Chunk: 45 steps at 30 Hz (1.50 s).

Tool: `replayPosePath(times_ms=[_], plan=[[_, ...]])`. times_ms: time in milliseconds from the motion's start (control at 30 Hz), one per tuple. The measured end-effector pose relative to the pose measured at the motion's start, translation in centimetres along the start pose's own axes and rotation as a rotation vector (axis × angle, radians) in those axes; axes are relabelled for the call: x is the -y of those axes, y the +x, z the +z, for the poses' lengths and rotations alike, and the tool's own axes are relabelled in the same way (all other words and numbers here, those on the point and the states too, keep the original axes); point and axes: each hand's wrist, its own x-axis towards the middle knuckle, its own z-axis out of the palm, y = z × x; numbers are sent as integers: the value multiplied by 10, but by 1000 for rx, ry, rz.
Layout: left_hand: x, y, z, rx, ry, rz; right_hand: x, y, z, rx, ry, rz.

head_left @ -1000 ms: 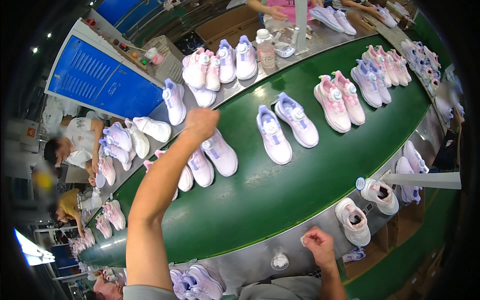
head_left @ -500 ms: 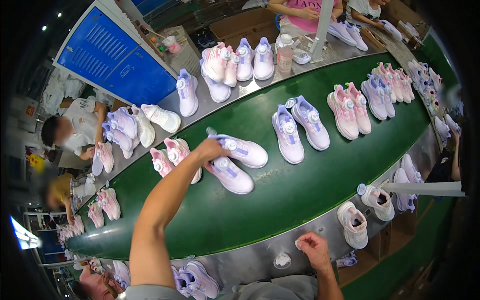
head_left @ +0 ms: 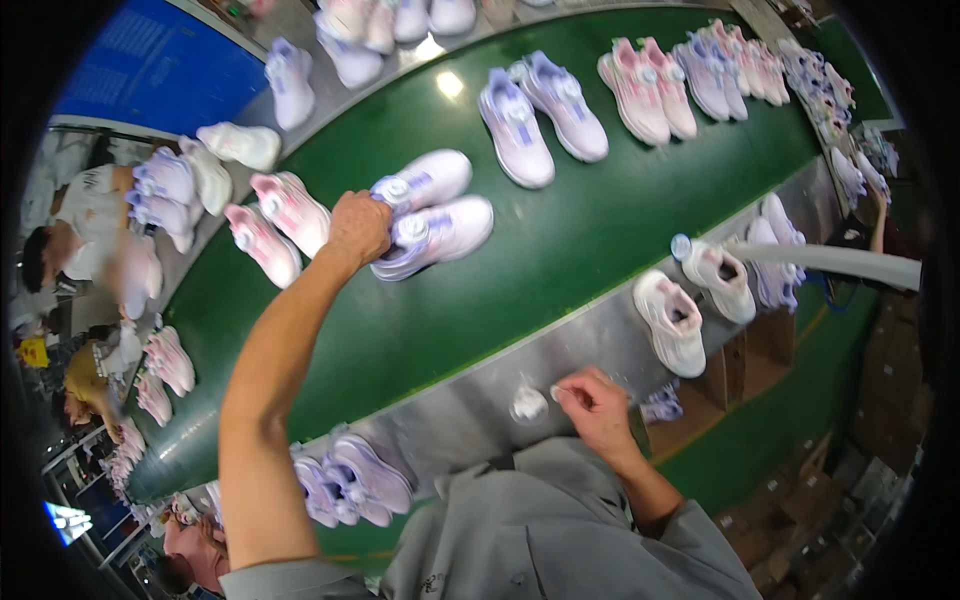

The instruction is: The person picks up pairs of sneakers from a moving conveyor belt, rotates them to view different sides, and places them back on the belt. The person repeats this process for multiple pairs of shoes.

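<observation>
My left hand (head_left: 360, 228) is stretched far out over the green belt (head_left: 470, 320). Its fingers are closed at the heel end of a pale lavender pair of sneakers, the farther sneaker (head_left: 425, 178) and the nearer sneaker (head_left: 440, 235), each with a round white dial. Both toes point right and slightly away from me. Close to my body, my right hand (head_left: 592, 402) pinches a small white bit between thumb and fingertips. Beside it on the metal ledge stands a little clear cup (head_left: 528, 402) with white stuff inside.
Pink sneakers (head_left: 278, 228) sit left of my left hand. Another lavender pair (head_left: 540, 120) stands farther right. White shoes (head_left: 670, 320) rest on the metal ledge (head_left: 480, 390) near a pale post (head_left: 830, 262). Lavender shoes (head_left: 350, 475) lie by my left arm. People work at left.
The lavender pair under my left hand has swung round, its toes turning from near right toward far right. My right hand stays beside the cup. The whole view has shifted.
</observation>
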Motion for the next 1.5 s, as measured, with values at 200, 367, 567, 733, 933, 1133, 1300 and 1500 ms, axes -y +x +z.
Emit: replayPosePath(times_ms=[200, 367, 567, 733, 933, 1133, 1300, 1500], plan=[[-107, -75, 4, -127, -220, -252, -18, -23, 36, -83, -403, -532], [-138, -81, 18, -78, -318, -519, -48, -22, 66, 39, -680, -640], [-123, -78, 21, -119, -379, -503, -63, -24, 87, 121, -931, -550], [-127, -108, -10, -111, -668, -578, -66, -21, 79, 40, -850, -622], [-153, -201, -48, -180, -1506, -842, 32, -45, 22, 124, 194, -150], [-197, -258, -71, -295, -1679, -929, 107, -26, 15, 365, 644, -16], [-211, -282, -85, -370, -1605, -885, 115, -24, 35, 316, 513, -184], [-222, -295, -88, -506, -1683, -877, 126, -34, 38, 154, 24, -520]])
